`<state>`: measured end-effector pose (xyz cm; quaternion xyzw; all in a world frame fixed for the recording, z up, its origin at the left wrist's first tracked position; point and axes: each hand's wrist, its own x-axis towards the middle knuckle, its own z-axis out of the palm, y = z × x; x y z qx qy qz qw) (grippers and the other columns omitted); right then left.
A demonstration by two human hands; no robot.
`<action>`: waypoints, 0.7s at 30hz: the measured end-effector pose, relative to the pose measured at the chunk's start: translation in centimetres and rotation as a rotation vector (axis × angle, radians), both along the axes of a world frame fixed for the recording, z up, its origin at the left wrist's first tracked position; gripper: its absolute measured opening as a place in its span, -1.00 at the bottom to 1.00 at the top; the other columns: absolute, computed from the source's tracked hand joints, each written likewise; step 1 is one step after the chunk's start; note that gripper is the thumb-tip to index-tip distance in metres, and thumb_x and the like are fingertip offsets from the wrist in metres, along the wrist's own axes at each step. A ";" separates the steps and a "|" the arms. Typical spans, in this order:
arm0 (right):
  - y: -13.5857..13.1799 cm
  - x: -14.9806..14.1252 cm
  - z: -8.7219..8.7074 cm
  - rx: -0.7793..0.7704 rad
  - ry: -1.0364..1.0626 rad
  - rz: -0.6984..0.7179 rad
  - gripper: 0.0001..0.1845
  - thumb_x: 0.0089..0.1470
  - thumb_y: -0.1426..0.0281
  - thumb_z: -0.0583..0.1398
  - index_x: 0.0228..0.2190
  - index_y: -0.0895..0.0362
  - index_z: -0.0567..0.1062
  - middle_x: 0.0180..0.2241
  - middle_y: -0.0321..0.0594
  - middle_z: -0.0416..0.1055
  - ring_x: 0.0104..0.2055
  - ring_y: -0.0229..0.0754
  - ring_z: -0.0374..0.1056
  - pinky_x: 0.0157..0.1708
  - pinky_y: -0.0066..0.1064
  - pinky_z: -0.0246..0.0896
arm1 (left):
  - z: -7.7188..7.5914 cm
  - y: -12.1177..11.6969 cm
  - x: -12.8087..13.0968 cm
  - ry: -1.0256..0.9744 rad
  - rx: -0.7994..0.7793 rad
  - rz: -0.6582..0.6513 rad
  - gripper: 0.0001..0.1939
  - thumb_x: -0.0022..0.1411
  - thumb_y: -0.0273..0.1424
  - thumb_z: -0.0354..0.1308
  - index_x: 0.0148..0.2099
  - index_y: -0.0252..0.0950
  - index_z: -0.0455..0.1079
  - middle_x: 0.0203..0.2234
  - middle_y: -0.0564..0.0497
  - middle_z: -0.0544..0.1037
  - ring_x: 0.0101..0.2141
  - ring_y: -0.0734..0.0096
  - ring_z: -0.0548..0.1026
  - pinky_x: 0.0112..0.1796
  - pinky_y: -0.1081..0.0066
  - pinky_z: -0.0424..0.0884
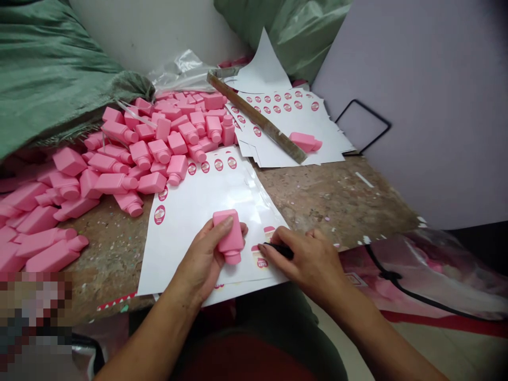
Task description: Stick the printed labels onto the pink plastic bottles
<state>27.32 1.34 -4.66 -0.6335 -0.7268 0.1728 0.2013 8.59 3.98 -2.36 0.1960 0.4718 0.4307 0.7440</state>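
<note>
My left hand (208, 254) grips a pink plastic bottle (230, 233), its capped end pointing toward me. Under it lies a white sticker sheet (190, 206) with small oval red labels along its far and left edges. My right hand (305, 259) is closed around a slim black tool (281, 250), mostly hidden in the fingers, so its kind is unclear. The tool's tip touches or nearly touches the sheet beside a larger red and cream label (260, 258) near the right edge. A similar label (270, 233) sits just beyond it.
Many pink bottles (115, 182) are heaped at the left, spilling from a green sack (59, 79). A long flat bar (257, 119) rests across more sticker sheets (273, 114), with one pink bottle (305, 142) there. A clear plastic bag (428, 270) hangs at the table's right edge.
</note>
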 end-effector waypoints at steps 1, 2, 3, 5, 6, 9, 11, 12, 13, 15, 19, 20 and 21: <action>0.2 0.2 0.0 -0.079 0.105 -0.029 -0.70 0.07 0.18 0.18 -0.57 0.09 0.33 -0.59 -0.33 0.36 -0.55 -0.24 0.18 -0.41 -0.31 -0.02 | 0.0 0.0 0.0 0.003 -0.005 0.006 -0.68 0.11 -0.28 0.30 -0.13 -0.35 0.44 -0.27 -0.10 0.58 -0.16 0.31 0.51 -0.09 0.36 0.38; 0.3 0.5 0.1 -0.161 0.243 -0.052 -0.67 0.05 0.16 0.19 -0.59 0.08 0.31 -0.61 -0.34 0.30 -0.55 -0.24 0.16 -0.46 -0.35 -0.01 | 0.0 -0.1 0.0 0.007 -0.009 0.006 -0.69 0.12 -0.28 0.30 -0.13 -0.35 0.44 -0.27 -0.10 0.58 -0.17 0.34 0.51 -0.12 0.39 0.39; 0.3 0.8 0.2 -0.229 0.401 -0.078 -0.64 0.03 0.12 0.20 -0.60 0.08 0.29 -0.63 -0.36 0.24 -0.56 -0.26 0.14 -0.51 -0.38 -0.02 | 0.0 -0.1 0.0 0.012 -0.010 0.002 -0.68 0.12 -0.28 0.29 -0.12 -0.35 0.43 -0.27 -0.10 0.58 -0.19 0.37 0.50 -0.14 0.42 0.38; 0.2 1.6 0.5 -0.283 0.694 -0.146 -0.60 0.00 0.07 0.22 -0.60 0.08 0.27 -0.65 -0.40 0.13 -0.60 -0.31 0.05 -0.59 -0.44 -0.09 | 0.0 -0.1 0.0 0.033 0.003 -0.020 -0.66 0.12 -0.27 0.30 -0.10 -0.35 0.43 -0.24 -0.11 0.58 -0.21 0.40 0.49 -0.20 0.47 0.38; 0.1 2.0 0.8 -0.270 0.790 -0.193 -0.58 -0.01 0.05 0.24 -0.59 0.08 0.27 -0.65 -0.42 0.08 -0.62 -0.33 -0.01 -0.62 -0.45 -0.12 | 0.0 -0.2 0.0 0.049 0.018 -0.036 -0.65 0.12 -0.26 0.30 -0.10 -0.35 0.42 -0.23 -0.12 0.57 -0.21 0.40 0.48 -0.22 0.48 0.38; -0.2 2.2 1.9 -0.229 0.861 -0.275 -0.54 -0.05 0.01 0.28 -0.58 0.10 0.29 -0.64 -0.43 0.05 -0.61 -0.35 -0.05 -0.63 -0.47 -0.15 | 0.4 -0.4 0.0 0.078 0.066 -0.075 -0.64 0.12 -0.26 0.30 -0.08 -0.33 0.40 -0.19 -0.11 0.56 -0.19 0.35 0.50 -0.23 0.46 0.39; -0.3 1.7 2.7 -0.232 0.816 -0.233 -0.53 -0.05 0.01 0.29 -0.59 0.11 0.30 -0.63 -0.40 0.10 -0.59 -0.34 0.00 -0.62 -0.47 -0.11 | 0.9 -0.7 0.0 0.040 0.082 -0.090 -0.62 0.15 -0.22 0.27 -0.04 -0.29 0.37 -0.17 -0.11 0.55 -0.21 0.35 0.51 -0.25 0.43 0.41; -0.2 1.2 3.1 -0.239 0.796 -0.198 -0.54 -0.05 0.01 0.28 -0.60 0.11 0.31 -0.63 -0.38 0.13 -0.58 -0.33 0.01 -0.61 -0.46 -0.10 | 1.1 -0.9 0.0 0.008 0.081 -0.095 -0.60 0.17 -0.19 0.24 -0.01 -0.27 0.35 -0.16 -0.11 0.55 -0.24 0.35 0.52 -0.28 0.43 0.42; -0.1 0.7 3.5 -0.243 0.779 -0.165 -0.54 -0.06 0.02 0.28 -0.60 0.11 0.31 -0.63 -0.37 0.15 -0.57 -0.33 0.03 -0.60 -0.46 -0.09 | 1.4 -1.2 0.1 -0.025 0.076 -0.097 -0.57 0.20 -0.14 0.20 0.02 -0.27 0.34 -0.16 -0.12 0.55 -0.27 0.35 0.52 -0.32 0.43 0.42; 0.2 -0.4 4.2 -0.251 0.758 -0.114 -0.56 -0.06 0.03 0.26 -0.62 0.10 0.31 -0.63 -0.36 0.16 -0.57 -0.31 0.04 -0.59 -0.45 -0.06 | 1.8 -1.6 0.1 -0.085 0.053 -0.091 -0.51 0.23 -0.06 0.12 0.06 -0.29 0.31 -0.17 -0.16 0.55 -0.28 0.35 0.51 -0.34 0.43 0.43; 0.6 -1.8 4.7 -0.266 0.757 -0.043 -0.58 -0.06 0.07 0.24 -0.65 0.09 0.29 -0.66 -0.38 0.12 -0.58 -0.32 0.02 -0.60 -0.46 -0.05 | 2.3 -2.2 0.3 -0.147 -0.008 -0.049 -0.46 0.27 -0.01 0.02 0.07 -0.34 0.31 -0.13 -0.18 0.53 -0.16 0.31 0.51 -0.18 0.38 0.43; 0.7 -2.0 4.7 -0.261 0.760 -0.035 -0.59 -0.06 0.08 0.24 -0.65 0.09 0.29 -0.66 -0.38 0.11 -0.59 -0.32 0.02 -0.60 -0.46 -0.05 | 2.4 -2.2 0.3 -0.153 -0.014 -0.039 -0.47 0.28 -0.01 0.01 0.06 -0.34 0.32 -0.11 -0.18 0.52 -0.13 0.31 0.50 -0.14 0.38 0.42; 0.7 -2.1 4.7 -0.251 0.764 -0.032 -0.60 -0.05 0.09 0.24 -0.65 0.09 0.29 -0.66 -0.39 0.11 -0.59 -0.32 0.02 -0.60 -0.46 -0.05 | 2.4 -2.3 0.4 -0.154 -0.014 -0.031 -0.47 0.28 -0.01 0.00 0.06 -0.34 0.33 -0.09 -0.17 0.51 -0.11 0.30 0.49 -0.11 0.37 0.40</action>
